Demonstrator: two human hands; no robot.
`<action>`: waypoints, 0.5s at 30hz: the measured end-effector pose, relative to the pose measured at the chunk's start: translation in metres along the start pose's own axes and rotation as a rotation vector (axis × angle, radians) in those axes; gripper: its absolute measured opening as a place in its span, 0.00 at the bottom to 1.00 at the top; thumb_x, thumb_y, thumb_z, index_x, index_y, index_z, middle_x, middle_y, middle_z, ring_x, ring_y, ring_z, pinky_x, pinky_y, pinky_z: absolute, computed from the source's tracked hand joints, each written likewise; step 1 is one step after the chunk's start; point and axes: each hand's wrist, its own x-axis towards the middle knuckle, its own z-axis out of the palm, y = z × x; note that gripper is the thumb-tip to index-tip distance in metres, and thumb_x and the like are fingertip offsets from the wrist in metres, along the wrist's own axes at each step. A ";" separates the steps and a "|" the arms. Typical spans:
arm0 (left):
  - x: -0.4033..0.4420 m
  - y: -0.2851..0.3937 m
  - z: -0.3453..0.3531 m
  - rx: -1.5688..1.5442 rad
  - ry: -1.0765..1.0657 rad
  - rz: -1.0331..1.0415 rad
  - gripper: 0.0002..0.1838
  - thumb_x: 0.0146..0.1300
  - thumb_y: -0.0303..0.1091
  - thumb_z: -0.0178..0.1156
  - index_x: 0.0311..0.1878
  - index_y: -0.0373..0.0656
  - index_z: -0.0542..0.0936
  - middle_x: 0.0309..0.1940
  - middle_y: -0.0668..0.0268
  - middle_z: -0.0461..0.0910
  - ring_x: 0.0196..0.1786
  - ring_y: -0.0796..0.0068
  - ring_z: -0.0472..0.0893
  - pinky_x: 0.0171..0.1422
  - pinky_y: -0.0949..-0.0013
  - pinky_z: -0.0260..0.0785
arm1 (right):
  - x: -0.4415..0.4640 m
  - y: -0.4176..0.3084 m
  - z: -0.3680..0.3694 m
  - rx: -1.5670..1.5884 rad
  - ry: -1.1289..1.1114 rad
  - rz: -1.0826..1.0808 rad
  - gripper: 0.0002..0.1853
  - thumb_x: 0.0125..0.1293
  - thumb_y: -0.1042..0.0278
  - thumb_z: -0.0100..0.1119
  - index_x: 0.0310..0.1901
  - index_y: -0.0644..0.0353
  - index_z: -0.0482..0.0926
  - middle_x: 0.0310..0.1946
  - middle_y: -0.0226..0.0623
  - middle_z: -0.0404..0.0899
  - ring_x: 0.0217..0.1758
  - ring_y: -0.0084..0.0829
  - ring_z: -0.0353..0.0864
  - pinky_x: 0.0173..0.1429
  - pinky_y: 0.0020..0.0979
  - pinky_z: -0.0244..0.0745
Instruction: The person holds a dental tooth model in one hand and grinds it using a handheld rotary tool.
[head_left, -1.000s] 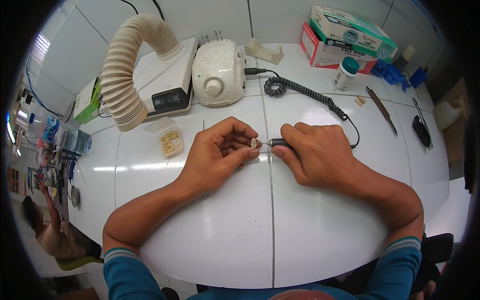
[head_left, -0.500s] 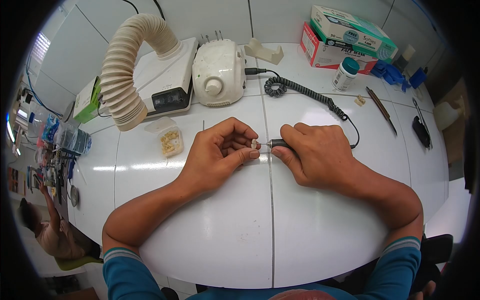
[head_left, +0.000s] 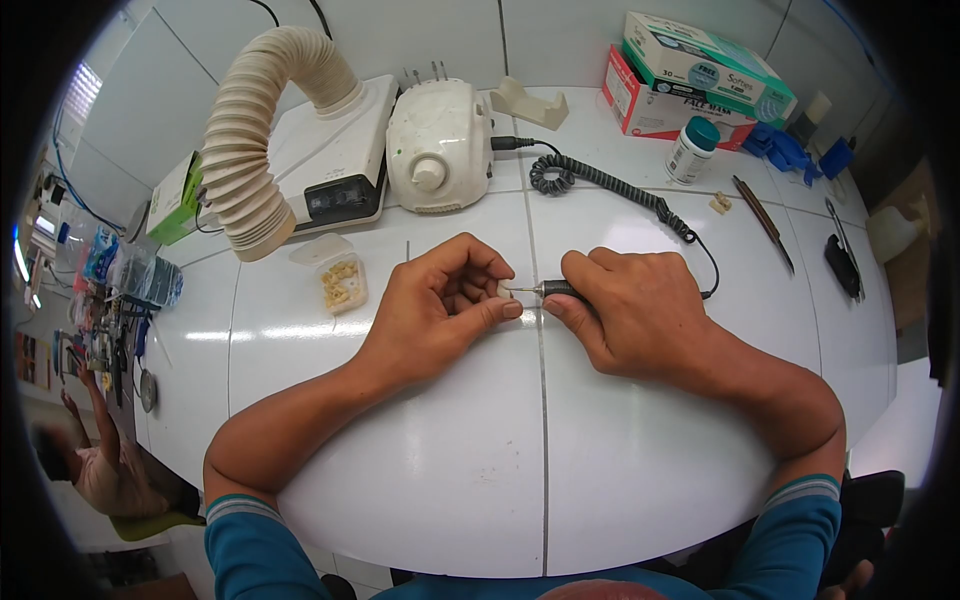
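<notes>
Tabletop (head_left: pixel 430 470), Softies box (head_left: pixel 695 66), right hand (head_left: pixel 640 310) gripping handpiece (head_left: pixel 559 288)

Beyond the right hand (head_left: pixel 640 312) stand a teal-capped white plastic bottle (head_left: pixel 689 152) and, farther off, a green-and-white cardboard box (head_left: pixel 702 66) atop a red-and-white cardboard box (head_left: pixel 662 112).

Small pale piece (head_left: pixel 504 291) beside black handpiece (head_left: pixel 558 288)

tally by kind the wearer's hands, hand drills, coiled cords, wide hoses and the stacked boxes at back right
Hands: 2 (left hand, right hand)
Hand drill: 1
Coiled cord: 1
Wide hose: 1
Stacked boxes: 2 (green-and-white box, red box)
Total: 7
</notes>
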 end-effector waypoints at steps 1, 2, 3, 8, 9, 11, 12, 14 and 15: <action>0.000 -0.001 0.000 -0.002 0.002 0.005 0.14 0.75 0.24 0.76 0.58 0.38 0.82 0.47 0.68 0.86 0.49 0.84 0.86 0.58 0.75 0.81 | 0.000 0.000 0.001 0.000 0.007 -0.006 0.22 0.84 0.46 0.62 0.42 0.59 0.85 0.27 0.43 0.86 0.25 0.46 0.88 0.28 0.47 0.79; 0.000 -0.001 0.001 -0.005 0.004 0.009 0.14 0.75 0.24 0.76 0.58 0.38 0.82 0.46 0.69 0.86 0.48 0.85 0.85 0.57 0.75 0.80 | 0.000 0.001 0.001 -0.001 0.014 -0.011 0.22 0.84 0.46 0.62 0.42 0.59 0.85 0.27 0.43 0.86 0.25 0.46 0.88 0.28 0.47 0.79; 0.000 -0.002 0.001 -0.002 0.003 0.010 0.14 0.75 0.25 0.77 0.57 0.39 0.82 0.45 0.70 0.85 0.47 0.86 0.84 0.55 0.76 0.79 | -0.001 0.001 0.002 -0.001 0.022 -0.017 0.22 0.84 0.46 0.63 0.42 0.59 0.85 0.27 0.43 0.86 0.25 0.46 0.88 0.28 0.47 0.79; 0.000 0.000 0.001 0.026 0.016 0.020 0.15 0.73 0.29 0.80 0.55 0.39 0.83 0.41 0.73 0.82 0.42 0.89 0.78 0.47 0.78 0.72 | -0.001 0.001 0.001 0.000 0.017 -0.016 0.22 0.84 0.46 0.63 0.42 0.59 0.85 0.28 0.43 0.86 0.25 0.46 0.88 0.28 0.47 0.79; -0.001 0.000 0.001 0.028 0.019 0.018 0.15 0.73 0.30 0.81 0.54 0.39 0.83 0.41 0.73 0.81 0.41 0.89 0.78 0.46 0.78 0.71 | -0.001 0.001 0.001 0.001 0.019 -0.019 0.22 0.84 0.46 0.63 0.42 0.59 0.85 0.28 0.43 0.86 0.25 0.46 0.88 0.28 0.47 0.79; -0.001 0.001 0.001 0.032 0.026 0.013 0.16 0.72 0.31 0.82 0.53 0.39 0.83 0.40 0.73 0.81 0.40 0.89 0.77 0.45 0.78 0.70 | -0.001 0.000 0.001 -0.003 0.010 -0.016 0.22 0.84 0.46 0.63 0.42 0.59 0.85 0.28 0.43 0.86 0.25 0.46 0.88 0.28 0.47 0.79; -0.001 0.001 0.001 0.033 0.027 0.010 0.16 0.72 0.31 0.82 0.53 0.39 0.83 0.40 0.73 0.81 0.40 0.90 0.77 0.45 0.78 0.70 | -0.001 0.000 0.001 -0.005 0.006 -0.014 0.22 0.84 0.46 0.62 0.42 0.59 0.85 0.28 0.43 0.86 0.25 0.46 0.89 0.28 0.47 0.79; -0.002 0.002 0.001 0.036 0.028 0.005 0.16 0.72 0.31 0.82 0.52 0.39 0.83 0.39 0.73 0.81 0.40 0.90 0.77 0.45 0.78 0.70 | -0.001 0.000 0.001 -0.004 -0.003 -0.012 0.22 0.84 0.45 0.62 0.43 0.59 0.84 0.28 0.43 0.87 0.26 0.46 0.89 0.29 0.47 0.79; -0.001 0.002 0.002 0.037 0.029 0.010 0.16 0.72 0.31 0.82 0.52 0.39 0.83 0.39 0.73 0.81 0.40 0.89 0.77 0.45 0.78 0.71 | -0.001 0.000 0.000 -0.003 -0.007 -0.010 0.22 0.85 0.45 0.62 0.43 0.59 0.84 0.29 0.43 0.87 0.26 0.46 0.89 0.29 0.47 0.79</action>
